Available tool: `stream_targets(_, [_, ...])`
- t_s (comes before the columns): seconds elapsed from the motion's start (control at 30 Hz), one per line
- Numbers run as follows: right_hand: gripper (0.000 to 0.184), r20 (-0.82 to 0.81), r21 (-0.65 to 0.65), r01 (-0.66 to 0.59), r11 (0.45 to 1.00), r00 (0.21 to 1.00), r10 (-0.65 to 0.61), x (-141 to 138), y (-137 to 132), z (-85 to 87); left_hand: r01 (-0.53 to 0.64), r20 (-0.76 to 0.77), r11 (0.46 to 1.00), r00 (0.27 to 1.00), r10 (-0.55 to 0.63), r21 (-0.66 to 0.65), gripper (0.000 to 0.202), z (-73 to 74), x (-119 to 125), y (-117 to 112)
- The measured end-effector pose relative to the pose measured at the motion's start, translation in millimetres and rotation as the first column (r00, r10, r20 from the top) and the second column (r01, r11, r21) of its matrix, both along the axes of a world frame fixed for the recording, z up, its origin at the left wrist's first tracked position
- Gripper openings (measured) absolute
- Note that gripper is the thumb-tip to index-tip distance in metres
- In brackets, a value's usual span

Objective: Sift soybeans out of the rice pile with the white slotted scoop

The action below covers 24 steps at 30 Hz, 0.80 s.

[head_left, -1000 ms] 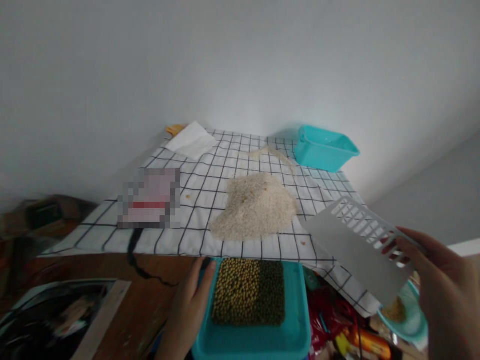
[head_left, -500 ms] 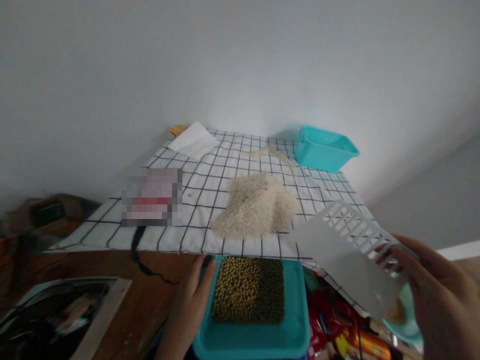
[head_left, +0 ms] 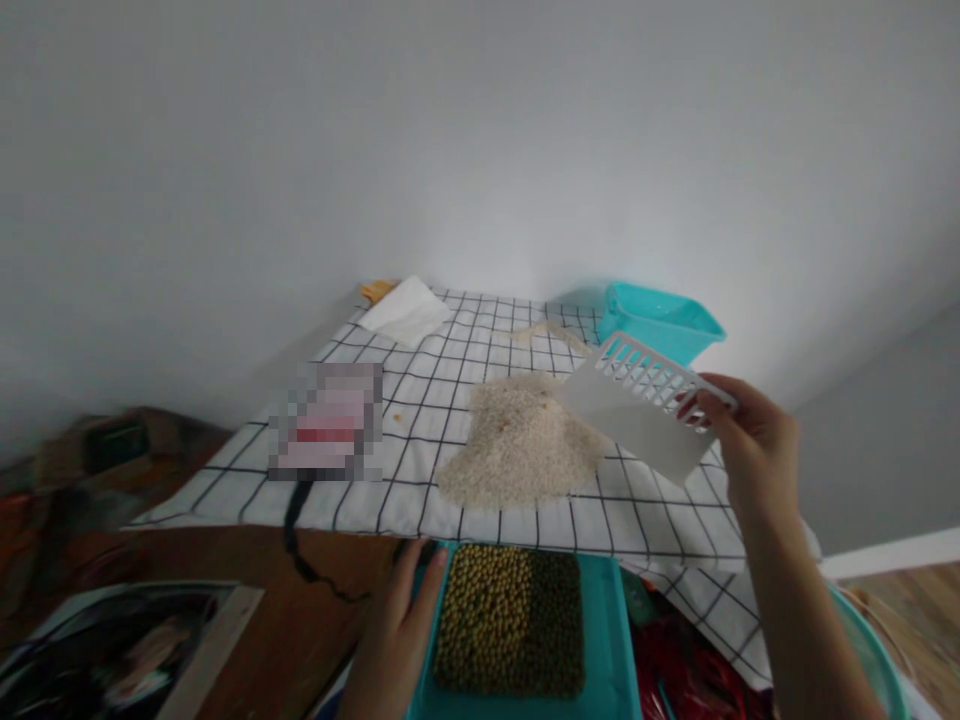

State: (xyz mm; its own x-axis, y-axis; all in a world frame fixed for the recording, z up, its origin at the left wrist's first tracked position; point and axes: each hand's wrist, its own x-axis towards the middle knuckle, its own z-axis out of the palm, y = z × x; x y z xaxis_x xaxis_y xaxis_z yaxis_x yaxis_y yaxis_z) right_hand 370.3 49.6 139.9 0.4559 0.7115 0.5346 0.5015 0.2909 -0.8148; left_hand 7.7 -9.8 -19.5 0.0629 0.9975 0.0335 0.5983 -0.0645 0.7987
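My right hand [head_left: 761,445] grips a flat white plastic panel [head_left: 637,425] by its slotted edge. The panel is tilted over the checked cloth, its left end beside a heap of small pale grains [head_left: 521,445] that look like rice. At the table's front edge, my left hand [head_left: 401,615] is closed around the left rim of a turquoise tray [head_left: 611,640]. Inside that tray lie yellowish beans [head_left: 484,620] on the left and dark green beans [head_left: 556,635] on the right. The tray's near end is cut off by the frame.
A turquoise bin [head_left: 652,325] stands at the back right by the wall. White paper [head_left: 409,310] lies at the back left, and a blurred pinkish object [head_left: 330,420] with a black strap [head_left: 296,530] nearer. Red bags [head_left: 682,660] sit below the cloth's right edge.
My right hand has carried the white panel up and leftward from the table's right edge to beside the grain heap. My left hand stays on the tray; the view has tilted slightly upward.
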Motion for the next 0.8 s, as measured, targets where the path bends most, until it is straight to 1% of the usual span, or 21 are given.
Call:
stream_targets(0.07, [0.024, 0.056, -0.013, -0.005, 1.000, 0.998, 0.005, -3.2, 5.8, 4.9, 0.035, -0.035, 0.999, 0.999, -0.034, 0.016, 0.051, -14.6, -6.0, -0.5])
stream_targets(0.1, [0.024, 0.069, -0.021, -0.013, 1.000, 0.998, 0.014, -4.5, 7.1, 7.0, 0.034, -0.054, 0.999, 0.998, -0.033, 0.028, 0.050, -20.2, -8.0, -1.0])
stream_targets(0.13, [0.023, 0.073, -0.026, -0.021, 0.999, 0.997, 0.023, -5.6, 7.2, 8.7, 0.028, -0.070, 0.999, 0.997, -0.025, 0.038, 0.048, -24.2, -9.0, -1.6])
stream_targets(0.2, [0.021, 0.064, -0.016, -0.037, 0.999, 0.997, 0.038, -7.2, 4.6, 11.0, -0.006, -0.086, 0.999, 0.996, 0.011, 0.052, 0.044, -27.1, -7.8, -3.3])
stream_targets(0.33, [0.016, 0.000, 0.049, -0.016, 0.999, 1.000, 0.016, -8.6, -6.6, 12.2, -0.078, -0.064, 0.995, 0.995, 0.082, 0.058, 0.045, -19.4, 2.7, -6.0])
stream_targets(0.37, [0.015, -0.015, 0.057, -0.009, 0.998, 1.000, 0.009, -8.9, -9.6, 12.1, -0.053, -0.061, 0.996, 0.996, 0.057, 0.069, 0.043, -17.3, 5.0, -6.4])
stream_targets(0.43, [0.014, -0.028, 0.062, 0.010, 0.998, 1.000, -0.008, -9.1, -14.8, 11.5, -0.043, -0.097, 0.988, 0.994, 0.057, 0.149, 0.046, -15.4, 7.4, -6.8])
stream_targets(0.5, [0.014, -0.030, 0.064, 0.030, 0.998, 0.999, -0.028, -9.1, -18.6, 10.4, -0.041, -0.121, 0.981, 0.990, 0.065, 0.191, 0.050, -16.5, 7.8, -6.9])
stream_targets(0.63, [0.015, -0.018, 0.081, 0.029, 0.996, 0.999, -0.028, -10.4, -19.3, 7.2, -0.082, -0.062, 0.986, 0.994, 0.092, 0.149, 0.044, -18.7, 7.3, -6.0])
stream_targets(0.7, [0.016, -0.007, 0.078, 0.010, 0.997, 1.000, -0.010, -13.1, -16.7, 5.9, -0.088, -0.036, 0.989, 0.995, 0.093, 0.119, 0.041, -16.4, 6.4, -4.9])
stream_targets(0.8, [0.018, -0.011, 0.057, -0.027, 0.998, 1.000, 0.028, -18.6, -13.2, 5.3, -0.090, -0.026, 0.993, 0.995, 0.092, 0.077, 0.044, -10.3, 3.8, -3.3])
